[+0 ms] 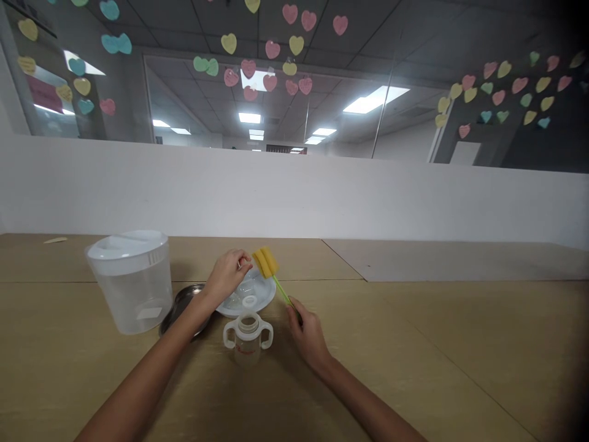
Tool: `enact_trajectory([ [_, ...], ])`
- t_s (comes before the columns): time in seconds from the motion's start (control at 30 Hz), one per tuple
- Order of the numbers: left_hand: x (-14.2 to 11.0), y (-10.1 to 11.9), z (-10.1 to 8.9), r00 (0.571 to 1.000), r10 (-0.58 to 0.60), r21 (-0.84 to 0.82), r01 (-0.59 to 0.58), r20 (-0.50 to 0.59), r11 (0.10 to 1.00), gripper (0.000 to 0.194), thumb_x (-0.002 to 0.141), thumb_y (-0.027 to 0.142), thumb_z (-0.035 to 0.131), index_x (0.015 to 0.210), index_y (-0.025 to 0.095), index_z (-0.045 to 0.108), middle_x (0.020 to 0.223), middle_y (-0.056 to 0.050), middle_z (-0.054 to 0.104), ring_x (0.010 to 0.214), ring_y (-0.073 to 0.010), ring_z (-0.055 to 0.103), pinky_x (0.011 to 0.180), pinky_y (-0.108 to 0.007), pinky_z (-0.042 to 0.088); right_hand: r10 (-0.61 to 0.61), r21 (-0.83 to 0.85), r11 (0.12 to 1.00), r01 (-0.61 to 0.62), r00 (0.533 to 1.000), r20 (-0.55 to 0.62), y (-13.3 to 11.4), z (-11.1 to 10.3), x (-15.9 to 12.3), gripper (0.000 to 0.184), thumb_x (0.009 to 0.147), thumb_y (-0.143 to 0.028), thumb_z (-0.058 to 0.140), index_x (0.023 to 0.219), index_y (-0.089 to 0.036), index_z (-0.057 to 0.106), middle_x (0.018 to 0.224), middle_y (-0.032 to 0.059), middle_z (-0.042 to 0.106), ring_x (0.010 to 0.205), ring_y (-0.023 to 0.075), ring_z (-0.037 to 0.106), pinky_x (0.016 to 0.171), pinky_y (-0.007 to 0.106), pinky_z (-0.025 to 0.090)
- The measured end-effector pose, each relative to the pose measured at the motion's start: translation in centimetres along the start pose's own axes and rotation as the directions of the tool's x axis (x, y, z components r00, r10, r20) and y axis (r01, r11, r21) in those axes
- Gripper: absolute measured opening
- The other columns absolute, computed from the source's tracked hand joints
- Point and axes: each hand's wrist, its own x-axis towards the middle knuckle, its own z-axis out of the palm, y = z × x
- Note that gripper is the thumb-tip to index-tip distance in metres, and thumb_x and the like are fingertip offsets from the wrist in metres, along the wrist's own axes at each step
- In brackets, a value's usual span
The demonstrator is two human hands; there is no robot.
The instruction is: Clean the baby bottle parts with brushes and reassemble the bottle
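Sponge brush (265,262) with a yellow head and a thin green handle, seen from the head camera, is held at a slant above the bench (414,344), near the middle of the view. The right hand (307,331) pinches the lower end of the handle between thumb and fingers, and the yellow head points up and to the left. The left hand (229,274) is just beside the sponge, its fingers curled in toward the thumb; whether they touch the sponge or grip something cannot be told. Between the two forearms, a clear bottle (248,344) with two white side handles stands upright on the bench, its mouth open. Just behind it is a pale, shallow dish (269,299) with a small white ring-shaped piece (249,301) at its front. To the left, partly behind the left forearm, lies a dark metal tray (181,307), next to a tall clear bucket (131,294) with a white lid. Beyond the bench, a white wall (294,196) rises to glass dotted with colourful paper hearts (308,21).
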Motion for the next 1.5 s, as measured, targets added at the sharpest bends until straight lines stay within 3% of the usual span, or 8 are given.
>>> enact_trajectory([
  [0.17, 0.0, 0.1, -0.1, 1.000, -0.013, -0.021, 0.013, 0.009, 1.000, 0.014, 0.079, 0.025, 0.050, 0.080, 0.016, 0.060, 0.074, -0.003, 0.060, 0.069, -0.0160, 0.054, 0.065, -0.027, 0.039, 0.061, 0.055, 0.997, -0.057, 0.994, -0.086, -0.1, -0.2, 0.3, 0.037, 0.091, -0.032, 0.034, 0.108, -0.013, 0.060, 0.101, 0.0116, 0.066, 0.087, 0.0212, 0.062, 0.076, 0.029, 0.046],
  [0.4, 0.0, 0.1, -0.9, 0.997, -0.075, -0.061, 0.076, 0.007, 0.995, 0.028, 0.083, 0.039, 0.044, 0.081, 0.016, 0.061, 0.076, -0.004, 0.063, 0.068, -0.0161, 0.055, 0.062, -0.026, 0.037, -0.018, 0.044, 0.999, 0.014, 0.997, 0.078, -0.3, 0.0, -0.1, 0.036, 0.091, -0.029, 0.033, 0.108, -0.013, 0.060, 0.092, 0.0088, 0.068, 0.076, 0.0188, 0.062, 0.070, 0.027, 0.047],
  [0.6, 0.0, 0.0, -1.3, 0.998, -0.065, -0.037, 0.065, 0.020, 0.997, 0.031, 0.083, 0.042, 0.044, 0.076, 0.017, 0.061, 0.073, -0.003, 0.063, 0.066, -0.0162, 0.055, 0.060, -0.025, 0.035, -0.014, -0.010, 1.000, 0.015, 0.997, 0.072, -0.1, 0.2, -0.2, 0.036, 0.091, -0.030, 0.032, 0.107, -0.015, 0.061, 0.084, 0.0072, 0.068, 0.067, 0.0182, 0.060, 0.066, 0.027, 0.046],
  [0.77, 0.0, 0.0, -1.7, 0.997, -0.026, -0.038, 0.029, 0.074, 0.999, 0.024, 0.079, 0.040, 0.051, 0.075, 0.018, 0.061, 0.072, -0.003, 0.064, 0.067, -0.0159, 0.056, 0.058, -0.025, 0.036, -0.003, 0.040, 0.999, 0.002, 0.999, 0.033, -0.2, 0.0, -0.1, 0.036, 0.092, -0.032, 0.032, 0.106, -0.014, 0.061, 0.090, 0.0087, 0.068, 0.077, 0.0200, 0.062, 0.070, 0.028, 0.047],
  [0.93, 0.4, -2.0, -3.3, 0.986, -0.137, 0.222, 0.113, 0.095, 0.968, 0.012, 0.076, 0.026, 0.053, 0.083, 0.019, 0.060, 0.079, -0.003, 0.066, 0.073, -0.0165, 0.059, 0.061, -0.024, 0.038, 0.007, 0.068, 0.998, -0.005, 1.000, -0.025, -0.5, -0.3, 0.0, 0.036, 0.092, -0.033, 0.033, 0.106, -0.013, 0.059, 0.096, 0.0097, 0.067, 0.080, 0.0189, 0.062, 0.071, 0.026, 0.047],
  [1.2, -0.4, -7.1, -5.5, 0.875, -0.445, 0.524, 0.294, 0.188, 0.799, 0.012, 0.051, 0.011, 0.063, 0.063, 0.016, 0.061, 0.077, -0.013, 0.066, 0.079, -0.0302, 0.062, 0.063, -0.034, 0.044, 0.024, 0.058, 0.998, -0.023, 1.000, -0.009, -0.4, -0.1, 0.0, 0.035, 0.092, -0.034, 0.034, 0.104, -0.013, 0.059, 0.088, 0.0067, 0.067, 0.073, 0.0176, 0.061, 0.068, 0.025, 0.046],
  [1.4, -1.3, -8.9, -4.3, 0.695, -0.607, 0.549, 0.355, 0.385, 0.756, 0.022, 0.035, 0.009, 0.068, 0.031, 0.017, 0.048, 0.033, -0.005, 0.051, 0.046, -0.0252, 0.058, 0.053, -0.035, 0.048, 0.009, 0.051, 0.999, -0.009, 1.000, 0.004, -0.2, -0.1, 0.0, 0.034, 0.091, -0.034, 0.033, 0.101, -0.014, 0.060, 0.085, 0.0063, 0.067, 0.071, 0.0178, 0.060, 0.066, 0.026, 0.046],
  [1.5, -1.5, -9.4, -3.3, 0.688, -0.607, 0.554, 0.347, 0.399, 0.757, 0.025, 0.034, 0.013, 0.071, 0.030, 0.018, 0.047, 0.031, -0.005, 0.049, 0.047, -0.0268, 0.059, 0.053, -0.037, 0.049, 0.002, 0.046, 0.999, -0.002, 1.000, 0.004, 0.0, 0.0, 0.0, 0.034, 0.091, -0.034, 0.033, 0.102, -0.014, 0.059, 0.089, 0.0072, 0.067, 0.074, 0.0186, 0.061, 0.068, 0.026, 0.046],
])
